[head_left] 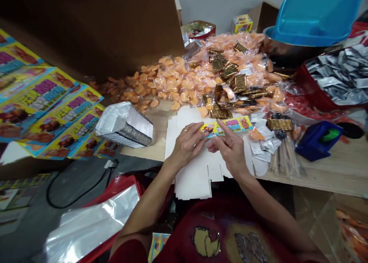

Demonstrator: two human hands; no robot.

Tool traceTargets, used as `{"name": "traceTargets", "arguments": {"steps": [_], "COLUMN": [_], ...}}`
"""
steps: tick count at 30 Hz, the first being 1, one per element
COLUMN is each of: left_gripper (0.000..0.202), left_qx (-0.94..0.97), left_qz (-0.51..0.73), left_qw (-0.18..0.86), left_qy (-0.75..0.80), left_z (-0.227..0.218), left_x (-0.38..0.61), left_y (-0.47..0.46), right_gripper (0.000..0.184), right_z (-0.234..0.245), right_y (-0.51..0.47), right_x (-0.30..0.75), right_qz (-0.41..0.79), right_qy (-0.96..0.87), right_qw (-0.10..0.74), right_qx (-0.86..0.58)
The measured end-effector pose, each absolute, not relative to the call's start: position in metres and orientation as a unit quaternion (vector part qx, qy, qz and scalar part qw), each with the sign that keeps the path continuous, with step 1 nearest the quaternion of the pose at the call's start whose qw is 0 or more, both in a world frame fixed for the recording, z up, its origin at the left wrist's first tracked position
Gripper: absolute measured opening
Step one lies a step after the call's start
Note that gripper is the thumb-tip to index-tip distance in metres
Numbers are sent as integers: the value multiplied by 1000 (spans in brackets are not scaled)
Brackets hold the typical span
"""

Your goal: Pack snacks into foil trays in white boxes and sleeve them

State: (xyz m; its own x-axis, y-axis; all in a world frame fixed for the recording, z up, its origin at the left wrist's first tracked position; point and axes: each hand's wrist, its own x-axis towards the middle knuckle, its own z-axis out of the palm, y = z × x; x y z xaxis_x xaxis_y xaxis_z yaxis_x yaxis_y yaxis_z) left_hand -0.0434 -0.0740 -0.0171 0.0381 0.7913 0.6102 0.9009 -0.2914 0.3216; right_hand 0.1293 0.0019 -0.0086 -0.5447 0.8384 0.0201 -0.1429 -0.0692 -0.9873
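Observation:
A slim printed carton (225,126) in yellow, pink and blue lies level in front of me, above a stack of flat white card blanks (191,178). My left hand (186,143) is closed around its left end. With the thumb at its near edge and the index finger stretched over the print, my right hand (230,150) holds the carton near its middle. Right of that hand are silver sachets (263,140) and a bundle of wooden sticks (286,155). The undersides of my fingers are partly hidden.
Orange wrapped pieces (172,79) and gold packets (240,83) heap at the back. Nested foil trays (126,125) stand left, beside printed cartons (57,106). A blue tape dispenser (317,140), a red tub (310,90) of silver sachets and a blue scoop (319,17) are right.

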Motion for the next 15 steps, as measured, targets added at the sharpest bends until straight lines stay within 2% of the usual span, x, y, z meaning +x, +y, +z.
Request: {"name": "traceTargets", "arguments": {"steps": [3, 8, 15], "left_gripper": [34, 45, 39], "left_qx": [-743, -771, -743], "left_qz": [-350, -285, -345], "left_qw": [83, 86, 12], "left_qy": [-565, -564, -573], "left_z": [-18, -16, 0], "left_x": [-46, -51, -50], "left_y": [-78, -80, -67], "right_gripper": [84, 81, 71], "right_z": [-14, -15, -28], "right_y": [0, 0, 2], "right_x": [124, 124, 127], "right_qz": [670, 647, 594], "right_qy": [-549, -567, -636], "right_qw": [369, 369, 394], "right_qx": [-336, -352, -295]}}
